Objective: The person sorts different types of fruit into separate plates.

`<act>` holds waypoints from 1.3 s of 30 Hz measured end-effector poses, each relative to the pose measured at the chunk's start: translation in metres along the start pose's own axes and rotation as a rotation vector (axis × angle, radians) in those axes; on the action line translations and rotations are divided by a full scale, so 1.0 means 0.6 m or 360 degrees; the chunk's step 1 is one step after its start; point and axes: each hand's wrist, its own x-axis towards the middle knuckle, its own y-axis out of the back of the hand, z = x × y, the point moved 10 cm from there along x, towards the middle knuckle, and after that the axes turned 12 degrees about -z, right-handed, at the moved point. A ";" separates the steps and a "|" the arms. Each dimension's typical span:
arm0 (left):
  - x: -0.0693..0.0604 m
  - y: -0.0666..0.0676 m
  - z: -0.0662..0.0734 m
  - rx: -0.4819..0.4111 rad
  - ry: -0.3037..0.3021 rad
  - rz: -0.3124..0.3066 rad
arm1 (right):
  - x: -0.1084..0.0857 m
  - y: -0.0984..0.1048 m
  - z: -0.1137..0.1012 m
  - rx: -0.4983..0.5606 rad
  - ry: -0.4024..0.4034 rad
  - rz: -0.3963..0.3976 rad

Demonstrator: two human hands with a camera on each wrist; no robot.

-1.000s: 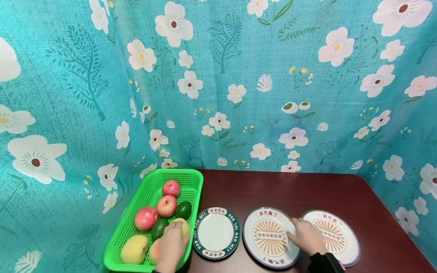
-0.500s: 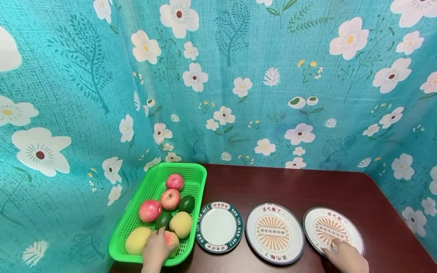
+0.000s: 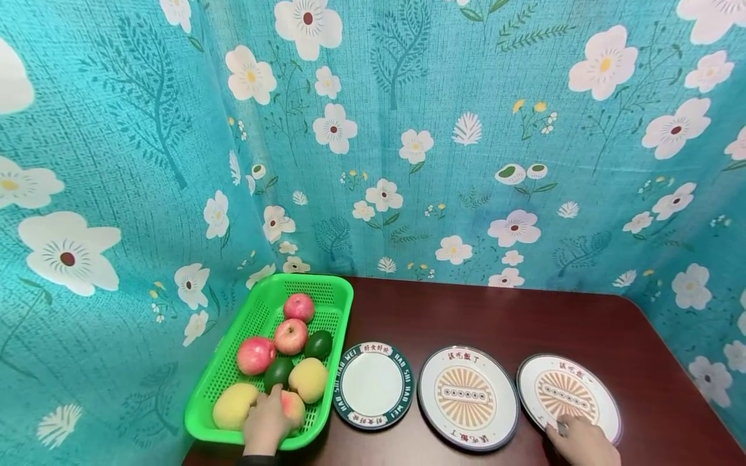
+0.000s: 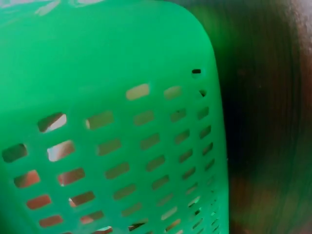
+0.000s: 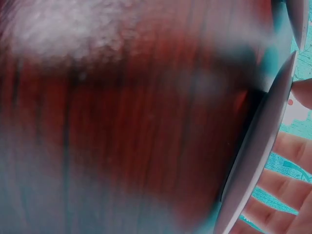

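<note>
Left hand [image 3: 267, 421] in near end of green perforated basket [image 3: 315, 285], just beside reddish peach [image 3: 294, 408], its grasp I cannot tell, right hand [image 3: 584, 441] at rightmost sunburst plate [image 3: 568, 391], fingers straight and released

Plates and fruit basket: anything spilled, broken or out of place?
Nothing stands out: the fruit lies inside the green basket, three plates sit in a row on the table, and no spill or breakage shows.
</note>
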 end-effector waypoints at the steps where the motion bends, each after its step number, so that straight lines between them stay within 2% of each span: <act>1: 0.000 0.004 0.000 -0.0019 -0.0010 0.0023 | 0.000 0.004 -0.003 0.0002 0.0016 0.0031; 4: -0.002 0.021 0.007 -0.0066 -0.0086 0.0152 | -0.001 0.012 -0.007 0.0010 0.0042 0.0087; 8: -0.013 0.055 0.026 -0.0135 -0.0208 0.0436 | -0.004 0.023 -0.006 0.0050 0.0016 0.0124; 12: -0.034 0.094 0.053 -0.0286 -0.0293 0.0701 | -0.016 0.049 -0.024 0.0107 0.0034 0.0251; 15: -0.054 0.124 0.087 -0.0389 -0.0385 0.0883 | -0.028 0.076 -0.061 0.0161 0.0074 0.0408; 17: -0.068 0.140 0.114 -0.0443 -0.0436 0.0968 | -0.034 0.095 -0.097 0.0196 0.0119 0.0522; 20: -0.083 0.147 0.154 -0.0546 -0.0501 0.1011 | -0.039 0.122 -0.166 0.0276 0.0258 0.0672; 23: -0.093 0.135 0.194 -0.0609 -0.0571 0.0997 | -0.048 0.139 -0.241 0.0407 0.0487 0.0813; 26: -0.101 0.108 0.238 -0.0601 -0.0700 0.0967 | -0.063 0.144 -0.313 0.0540 0.0751 0.0910; 28: -0.108 0.083 0.267 -0.0556 -0.0784 0.0940 | -0.075 0.140 -0.358 0.0594 0.0894 0.0929; 31: -0.119 0.040 0.302 -0.0497 -0.0897 0.0894 | -0.092 0.125 -0.417 0.0614 0.1065 0.0871; 35: -0.133 -0.012 0.336 -0.0384 -0.1001 0.0843 | -0.102 0.096 -0.463 0.0568 0.1147 0.0747; 39: -0.151 -0.044 0.362 -0.0248 -0.1124 0.0875 | -0.105 0.074 -0.470 0.0478 0.1111 0.0716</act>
